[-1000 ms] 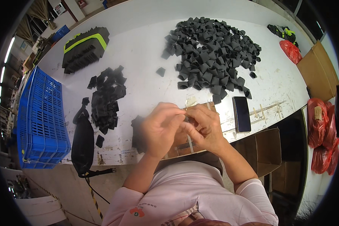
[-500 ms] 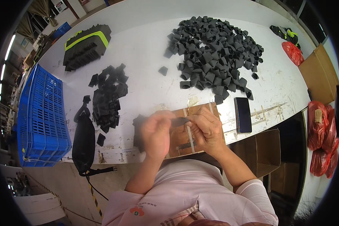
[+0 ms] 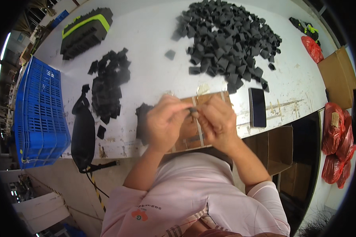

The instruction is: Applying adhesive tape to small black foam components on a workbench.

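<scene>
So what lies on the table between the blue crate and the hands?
In the head view, a black pouch beside the blue crate, then a scatter of small black foam pieces, then the left hand.

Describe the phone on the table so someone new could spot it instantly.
Start at the white table and find the big heap of black foam pieces on its right half. Just below that heap, near the table's front edge and right of the right hand, lies the phone. It is one flat, smooth, dark rectangle, unlike the small chunky foam bits.
</scene>
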The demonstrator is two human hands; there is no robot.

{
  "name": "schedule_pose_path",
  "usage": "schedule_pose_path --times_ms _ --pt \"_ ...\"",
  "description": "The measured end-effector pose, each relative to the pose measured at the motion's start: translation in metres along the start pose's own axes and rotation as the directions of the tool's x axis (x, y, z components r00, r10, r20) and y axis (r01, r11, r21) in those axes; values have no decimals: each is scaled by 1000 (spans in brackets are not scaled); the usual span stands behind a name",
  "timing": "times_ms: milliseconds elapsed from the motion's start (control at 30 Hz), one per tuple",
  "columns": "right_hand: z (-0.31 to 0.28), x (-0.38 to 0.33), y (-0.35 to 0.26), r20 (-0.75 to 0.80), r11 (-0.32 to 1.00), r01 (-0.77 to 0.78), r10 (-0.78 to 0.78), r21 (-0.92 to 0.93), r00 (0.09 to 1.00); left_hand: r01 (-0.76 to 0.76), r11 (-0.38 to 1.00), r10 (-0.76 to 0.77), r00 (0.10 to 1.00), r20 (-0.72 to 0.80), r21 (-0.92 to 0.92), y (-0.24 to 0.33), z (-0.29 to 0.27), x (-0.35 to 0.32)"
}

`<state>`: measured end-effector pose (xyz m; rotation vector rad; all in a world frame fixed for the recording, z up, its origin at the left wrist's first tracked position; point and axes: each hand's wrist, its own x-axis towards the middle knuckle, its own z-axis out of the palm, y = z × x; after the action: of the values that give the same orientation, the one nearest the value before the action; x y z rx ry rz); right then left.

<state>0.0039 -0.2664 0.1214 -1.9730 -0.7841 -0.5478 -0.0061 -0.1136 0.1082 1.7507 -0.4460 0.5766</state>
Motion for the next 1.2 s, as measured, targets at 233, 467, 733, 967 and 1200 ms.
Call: schedule_pose_path --times_ms 233,467,733,967,1200 --pt "-21 22 25 -31 744 -536 595 399 803 447 791 -457 886 -82 419 -51 -14 -66" --pt "26 -79 15 322 502 -779 718 376 618 257 558 -479 876 54 789 -52 -8 -101" --pt "50 -93 11 493 603 -777 628 182 603 194 676 -336 940 63 711 -67 -21 -107" --pt "59 -72 0 557 248 -859 674 449 486 -3 841 10 1000 -9 541 -30 -21 -96" --pt "49 -65 0 444 499 -757 614 423 653 103 919 -75 993 -88 380 -5 -16 -95"
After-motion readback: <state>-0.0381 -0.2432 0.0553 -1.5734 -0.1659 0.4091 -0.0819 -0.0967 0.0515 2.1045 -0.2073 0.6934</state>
